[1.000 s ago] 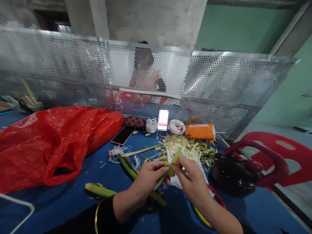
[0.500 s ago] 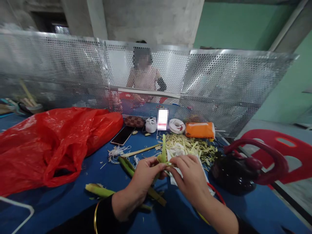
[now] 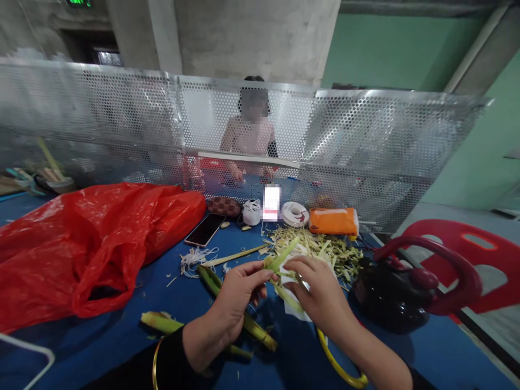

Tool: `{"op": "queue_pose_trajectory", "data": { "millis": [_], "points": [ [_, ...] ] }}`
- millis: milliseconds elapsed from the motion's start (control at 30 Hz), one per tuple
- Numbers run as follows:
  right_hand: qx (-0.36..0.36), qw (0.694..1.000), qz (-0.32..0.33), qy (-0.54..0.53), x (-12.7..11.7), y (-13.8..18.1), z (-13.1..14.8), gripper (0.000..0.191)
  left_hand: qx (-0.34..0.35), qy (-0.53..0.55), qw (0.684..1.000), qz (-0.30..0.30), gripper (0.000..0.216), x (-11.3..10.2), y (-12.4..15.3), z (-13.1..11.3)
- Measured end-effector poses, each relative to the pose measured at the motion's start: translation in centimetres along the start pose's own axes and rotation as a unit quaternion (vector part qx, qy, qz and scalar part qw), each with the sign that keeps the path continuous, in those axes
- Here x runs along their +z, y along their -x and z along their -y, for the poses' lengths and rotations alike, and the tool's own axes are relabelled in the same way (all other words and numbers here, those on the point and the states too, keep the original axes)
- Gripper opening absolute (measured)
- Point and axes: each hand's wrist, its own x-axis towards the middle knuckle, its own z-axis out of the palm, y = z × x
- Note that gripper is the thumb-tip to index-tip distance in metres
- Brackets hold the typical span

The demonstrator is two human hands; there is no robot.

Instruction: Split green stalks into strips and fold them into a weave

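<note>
My left hand (image 3: 239, 295), with a gold bangle at the wrist, pinches a small bundle of green plant strips (image 3: 284, 254) between thumb and fingertips. My right hand (image 3: 319, 284) is curled at the right side of the bundle, its fingertips on a strip; its grip is partly hidden. Under them lies white paper (image 3: 298, 314). Thick green stalks (image 3: 260, 331) lie on the blue table below my left hand, and another cut stalk (image 3: 160, 322) lies to the left. Behind my hands spreads a heap of pale shredded strips (image 3: 337, 246).
A red plastic bag (image 3: 101, 238) covers the left side. A dark kettle (image 3: 394, 298) stands right. At the back are a phone (image 3: 205, 229), a white tape roll (image 3: 295, 214) and an orange packet (image 3: 333, 221). A person (image 3: 249, 130) sits behind the perforated metal screen (image 3: 357, 141).
My right hand has drawn slightly away from my left. The upright green strip has tilted to the right. A yellow curved band shows more fully below my right hand.
</note>
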Motion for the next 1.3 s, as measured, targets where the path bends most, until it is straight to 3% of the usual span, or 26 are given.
{"op": "queue_pose_trajectory", "data": {
  "millis": [133,233,300,367,433,500,567,700,833,933,1133,1300],
  "points": [
    [0.014,0.998,0.050,-0.040,-0.5,-0.1,0.2,0.019,0.000,-0.010,1.000,-0.008,0.027,-0.1,-0.3,0.0],
    [0.060,0.982,0.079,-0.163,-1.3,-0.2,1.0,0.017,0.010,-0.025,0.999,-0.019,0.035,-0.2,-0.5,0.1],
    [0.118,0.937,0.136,-0.298,-2.1,-0.5,1.4,0.014,0.011,-0.034,0.999,-0.015,0.035,-0.1,-0.4,0.1],
    [0.177,0.872,0.183,-0.419,-2.9,-0.7,1.8,0.015,0.003,-0.041,0.999,-0.006,0.032,0.0,-0.2,0.2],
    [0.215,0.817,0.200,-0.495,-3.3,-1.0,1.9,0.017,-0.012,-0.039,0.999,0.002,0.030,0.1,-0.1,0.2],
    [0.235,0.794,0.193,-0.527,-3.2,-1.1,2.0,0.017,-0.025,-0.040,0.999,0.009,0.029,0.2,0.0,0.2],
    [0.240,0.810,0.156,-0.512,-2.8,-1.1,2.0,0.016,-0.032,-0.047,0.998,0.017,0.028,0.3,0.1,0.2],
    [0.219,0.877,0.031,-0.427,-1.9,-0.9,1.8,0.025,-0.045,-0.055,0.997,0.034,0.025,0.4,0.2,0.1],
    [0.232,0.868,-0.047,-0.437,-1.7,-0.7,1.8,0.016,-0.058,-0.059,0.996,0.023,0.025,0.5,0.2,0.3],
    [0.230,0.868,-0.044,-0.438,-1.6,-0.7,1.8,0.018,-0.064,-0.052,0.996,0.023,0.026,0.6,0.2,0.5],
    [0.159,0.959,0.017,-0.233,-1.4,-0.2,1.7,0.016,-0.056,-0.039,0.997,0.031,0.026,0.5,0.4,0.6],
    [0.103,0.984,0.022,-0.141,-1.1,0.1,1.4,0.020,-0.062,-0.062,0.995,0.036,0.023,0.7,0.5,0.3]
  ]
}}
